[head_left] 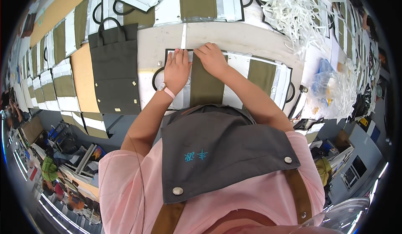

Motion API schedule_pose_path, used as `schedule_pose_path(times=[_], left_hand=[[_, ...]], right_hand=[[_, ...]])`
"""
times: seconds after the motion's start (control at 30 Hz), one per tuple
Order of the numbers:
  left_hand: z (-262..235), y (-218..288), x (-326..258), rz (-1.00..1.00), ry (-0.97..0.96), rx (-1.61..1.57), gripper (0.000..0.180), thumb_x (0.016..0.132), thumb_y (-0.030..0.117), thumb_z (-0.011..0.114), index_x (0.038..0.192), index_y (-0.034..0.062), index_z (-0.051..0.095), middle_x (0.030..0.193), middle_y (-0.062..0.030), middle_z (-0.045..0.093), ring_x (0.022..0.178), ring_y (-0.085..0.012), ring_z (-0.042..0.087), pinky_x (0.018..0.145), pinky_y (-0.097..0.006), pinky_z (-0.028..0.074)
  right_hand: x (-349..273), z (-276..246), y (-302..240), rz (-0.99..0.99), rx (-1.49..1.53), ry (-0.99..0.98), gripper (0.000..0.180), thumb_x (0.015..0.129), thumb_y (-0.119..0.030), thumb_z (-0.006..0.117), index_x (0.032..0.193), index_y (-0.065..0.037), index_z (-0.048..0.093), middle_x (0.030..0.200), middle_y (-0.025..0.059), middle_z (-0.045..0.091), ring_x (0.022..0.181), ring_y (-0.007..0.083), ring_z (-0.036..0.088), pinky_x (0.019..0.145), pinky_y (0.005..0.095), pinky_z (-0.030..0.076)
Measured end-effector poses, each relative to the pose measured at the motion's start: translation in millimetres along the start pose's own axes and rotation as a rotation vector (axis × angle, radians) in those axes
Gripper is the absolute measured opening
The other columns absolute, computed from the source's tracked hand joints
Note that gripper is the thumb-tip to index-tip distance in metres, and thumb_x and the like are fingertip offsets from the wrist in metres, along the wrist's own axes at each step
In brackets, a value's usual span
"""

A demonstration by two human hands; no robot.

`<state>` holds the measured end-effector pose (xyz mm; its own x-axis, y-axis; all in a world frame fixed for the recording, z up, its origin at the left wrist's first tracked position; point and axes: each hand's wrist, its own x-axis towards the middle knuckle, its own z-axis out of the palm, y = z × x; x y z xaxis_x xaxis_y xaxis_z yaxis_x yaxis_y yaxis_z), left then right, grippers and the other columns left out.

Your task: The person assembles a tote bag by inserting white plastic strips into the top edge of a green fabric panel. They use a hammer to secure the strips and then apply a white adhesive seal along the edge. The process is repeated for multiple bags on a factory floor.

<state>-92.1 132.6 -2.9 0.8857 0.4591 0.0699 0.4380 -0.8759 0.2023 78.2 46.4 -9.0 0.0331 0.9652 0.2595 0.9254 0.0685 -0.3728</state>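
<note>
An olive and white bag panel [207, 86] lies flat on the table in front of me, with a black loop handle [290, 92] at its right end and another at its left. My left hand [177, 70] rests on the panel's left part, fingers stretched toward the far edge. My right hand [212, 60] lies beside it on the olive band, its fingers slightly bent and pressing at that same edge. Both thumbs are mostly hidden. A watch [162, 86] and a pink band sit on my left wrist.
Left of the panel lies a dark grey tote bag [114, 73] with small pale tabs. More olive and white panels [197, 2] cover the far side. A heap of white strips [293, 12] is at far right, near a clear plastic bag [324, 85]. Several people sit farther off.
</note>
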Motion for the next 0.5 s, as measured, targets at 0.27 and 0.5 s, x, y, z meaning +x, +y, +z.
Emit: schedule_pose_path(times=[0.27, 0.5], left_hand=[[-9.4, 19.0, 8.7, -0.084, -0.092, 0.024, 0.051, 0.093, 0.028, 0.06, 0.138, 0.0062, 0.049, 0.129, -0.0223, 0.052, 0.125, -0.0392, 0.051, 0.107, -0.049, 0.038], [-13.4, 29.3, 5.8, -0.061, -0.029, -0.011, 0.054, 0.09, 0.027, 0.063, 0.139, 0.0072, 0.049, 0.135, -0.0202, 0.046, 0.132, -0.0373, 0.041, 0.11, -0.053, 0.032]], right_hand=[[-5.6, 0.0, 11.7, 0.004, 0.049, 0.017, 0.025, 0.078, -0.01, 0.061, 0.102, -0.006, 0.066, 0.095, 0.0053, 0.059, 0.096, 0.0261, 0.054, 0.09, 0.0396, 0.042], [-9.5, -3.9, 6.8, 0.405, 0.181, 0.155, 0.01, 0.08, -0.008, 0.066, 0.09, -0.008, 0.064, 0.093, 0.0067, 0.059, 0.096, 0.0277, 0.054, 0.087, 0.0419, 0.039]])
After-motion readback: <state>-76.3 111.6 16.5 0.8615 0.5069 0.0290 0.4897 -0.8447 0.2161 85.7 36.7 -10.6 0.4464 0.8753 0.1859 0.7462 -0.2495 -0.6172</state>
